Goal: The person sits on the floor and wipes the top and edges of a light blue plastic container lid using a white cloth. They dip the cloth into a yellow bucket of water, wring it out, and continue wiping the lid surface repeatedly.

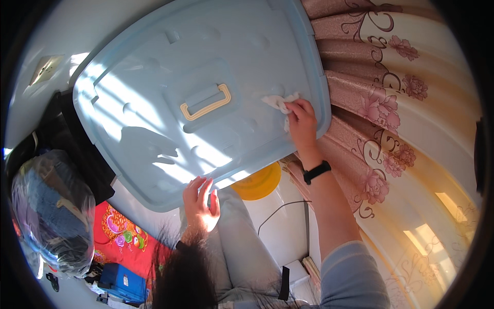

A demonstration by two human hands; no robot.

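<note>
A large light-blue plastic storage box lid (247, 56) with a cream handle (208, 105) in its middle fills the upper part of the head view. On the right side of the lid, my right hand (302, 123) pinches a crumpled white tissue or cloth (278, 102) against the surface; which of the two it is, I cannot tell. My left hand (200, 205) is at the lid's near edge, its fingers apart and nothing in them. Whether its fingertips touch the edge is unclear. Sunlight and a hand-shaped shadow fall across the lid's left half.
Pink and cream flowered curtains (381, 108) hang close along the right. A yellow round object (260, 183) shows below the lid. To the left are a black case (77, 149), a clear bag of clothes (51, 211), a red patterned cloth (123, 232) and a blue box (122, 282).
</note>
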